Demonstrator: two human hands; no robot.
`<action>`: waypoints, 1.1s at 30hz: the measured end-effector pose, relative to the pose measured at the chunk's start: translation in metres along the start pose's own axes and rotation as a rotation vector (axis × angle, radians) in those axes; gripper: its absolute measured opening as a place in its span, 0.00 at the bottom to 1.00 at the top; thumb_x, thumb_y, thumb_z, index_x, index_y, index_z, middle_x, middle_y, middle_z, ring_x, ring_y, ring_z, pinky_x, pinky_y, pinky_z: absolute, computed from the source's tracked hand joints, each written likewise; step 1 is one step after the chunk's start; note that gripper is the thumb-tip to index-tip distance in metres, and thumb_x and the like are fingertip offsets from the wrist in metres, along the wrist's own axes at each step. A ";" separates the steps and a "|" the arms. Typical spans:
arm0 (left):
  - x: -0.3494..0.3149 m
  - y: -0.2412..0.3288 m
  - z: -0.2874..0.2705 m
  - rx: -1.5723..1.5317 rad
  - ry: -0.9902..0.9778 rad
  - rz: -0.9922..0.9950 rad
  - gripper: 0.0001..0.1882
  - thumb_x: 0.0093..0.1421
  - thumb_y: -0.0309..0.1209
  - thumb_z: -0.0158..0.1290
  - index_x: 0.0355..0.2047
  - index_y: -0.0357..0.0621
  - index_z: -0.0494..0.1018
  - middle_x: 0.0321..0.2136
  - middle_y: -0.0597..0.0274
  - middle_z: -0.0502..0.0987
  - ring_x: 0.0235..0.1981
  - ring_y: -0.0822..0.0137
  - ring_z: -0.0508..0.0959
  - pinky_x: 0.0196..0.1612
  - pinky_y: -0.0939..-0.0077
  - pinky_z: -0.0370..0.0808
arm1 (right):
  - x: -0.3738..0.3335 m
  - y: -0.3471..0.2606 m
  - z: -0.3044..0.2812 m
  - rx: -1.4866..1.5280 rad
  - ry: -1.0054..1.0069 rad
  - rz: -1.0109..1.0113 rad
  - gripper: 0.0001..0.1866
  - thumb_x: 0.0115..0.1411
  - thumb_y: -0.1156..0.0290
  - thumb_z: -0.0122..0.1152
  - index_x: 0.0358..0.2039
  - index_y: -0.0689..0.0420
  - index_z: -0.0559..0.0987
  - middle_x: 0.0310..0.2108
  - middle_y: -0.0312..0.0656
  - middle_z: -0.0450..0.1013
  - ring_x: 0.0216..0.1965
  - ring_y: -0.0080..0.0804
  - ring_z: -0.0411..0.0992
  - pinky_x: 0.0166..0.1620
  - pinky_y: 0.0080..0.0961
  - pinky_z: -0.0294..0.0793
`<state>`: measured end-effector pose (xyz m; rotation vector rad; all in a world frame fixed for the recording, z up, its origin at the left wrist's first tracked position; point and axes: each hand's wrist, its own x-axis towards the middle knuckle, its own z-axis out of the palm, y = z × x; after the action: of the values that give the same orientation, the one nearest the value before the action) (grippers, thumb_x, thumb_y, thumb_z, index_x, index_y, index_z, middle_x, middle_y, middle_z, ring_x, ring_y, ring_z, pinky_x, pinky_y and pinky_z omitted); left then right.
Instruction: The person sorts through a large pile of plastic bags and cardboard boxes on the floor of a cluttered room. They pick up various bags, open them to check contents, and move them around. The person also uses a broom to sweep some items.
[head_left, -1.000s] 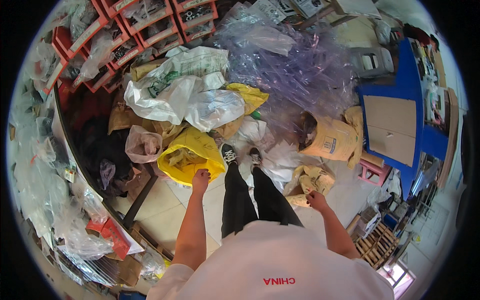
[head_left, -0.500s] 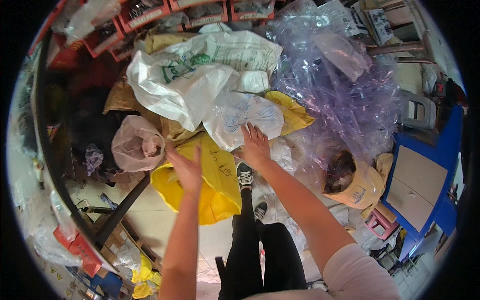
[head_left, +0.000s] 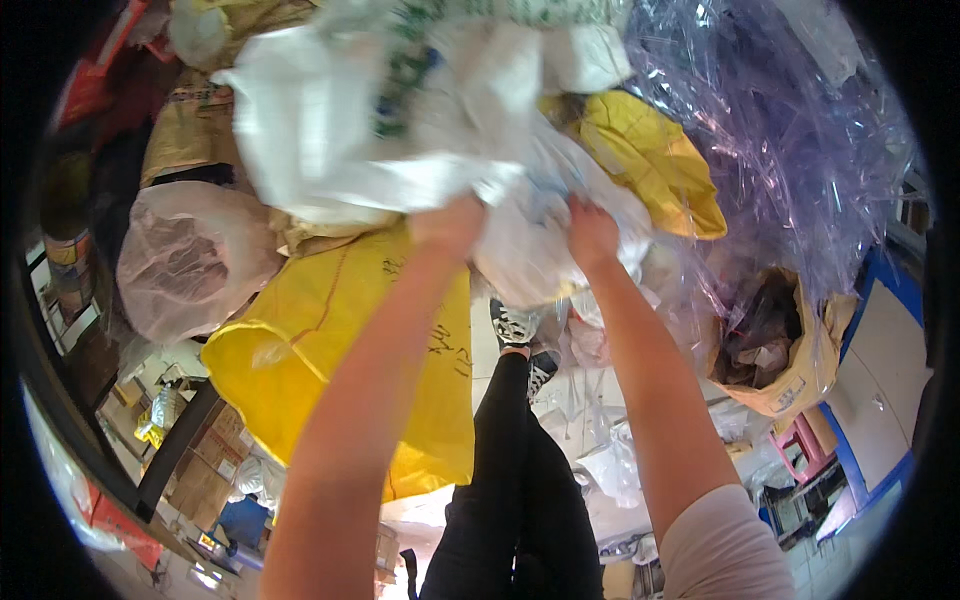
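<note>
A white plastic bag [head_left: 552,215] with blue print hangs between my two hands. My left hand [head_left: 447,230] is closed on its left edge, blurred by motion, where a larger white woven sack [head_left: 420,110] with green print overlaps it. My right hand [head_left: 593,235] has its fingers curled into the bag's right side. Below my left forearm spreads an open yellow woven sack [head_left: 290,340] with dark handwriting. Another yellow sack [head_left: 655,160] sticks out to the right of the white bag.
Clear purplish plastic film [head_left: 770,130] is heaped at the right. An open tan sack [head_left: 800,370] with dark scraps in it stands below that heap. At the left is a translucent pinkish bag [head_left: 190,255]. A pink stool [head_left: 803,448] and a blue-edged cabinet [head_left: 880,350] are at the right.
My left hand has gone from the yellow sack's rim rightward and up to the white bag. My right hand, flat on the bag before, has curled into it. The view has shifted closer.
</note>
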<state>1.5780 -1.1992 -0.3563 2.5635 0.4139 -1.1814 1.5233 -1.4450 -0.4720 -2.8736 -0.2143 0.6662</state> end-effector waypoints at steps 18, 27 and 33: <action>-0.544 0.164 0.288 -0.197 -1.181 0.976 0.33 0.60 0.48 0.50 0.62 0.41 0.67 0.43 0.48 0.80 0.43 0.45 0.80 0.42 0.49 0.77 | -0.753 0.305 -0.213 -0.241 -0.859 1.192 0.21 0.59 0.62 0.61 0.51 0.57 0.79 0.50 0.51 0.77 0.56 0.49 0.74 0.56 0.41 0.74; -0.327 0.084 0.134 -0.363 -0.559 0.371 0.38 0.59 0.65 0.53 0.44 0.36 0.77 0.38 0.47 0.82 0.41 0.46 0.81 0.43 0.55 0.78 | -0.182 0.092 -0.129 0.446 0.203 0.080 0.48 0.49 0.60 0.78 0.66 0.62 0.64 0.67 0.55 0.61 0.67 0.53 0.59 0.69 0.45 0.56; -0.289 0.030 0.105 -0.642 -0.208 0.045 0.20 0.66 0.41 0.55 0.50 0.38 0.71 0.42 0.44 0.78 0.43 0.42 0.79 0.45 0.55 0.77 | 0.037 -0.043 -0.044 -0.043 0.020 -0.142 0.62 0.44 0.46 0.78 0.73 0.55 0.53 0.72 0.52 0.51 0.68 0.56 0.59 0.66 0.49 0.62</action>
<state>1.3366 -1.3062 -0.1948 1.8748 0.5724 -1.0660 1.5713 -1.4028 -0.4392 -2.8705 -0.4306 0.6126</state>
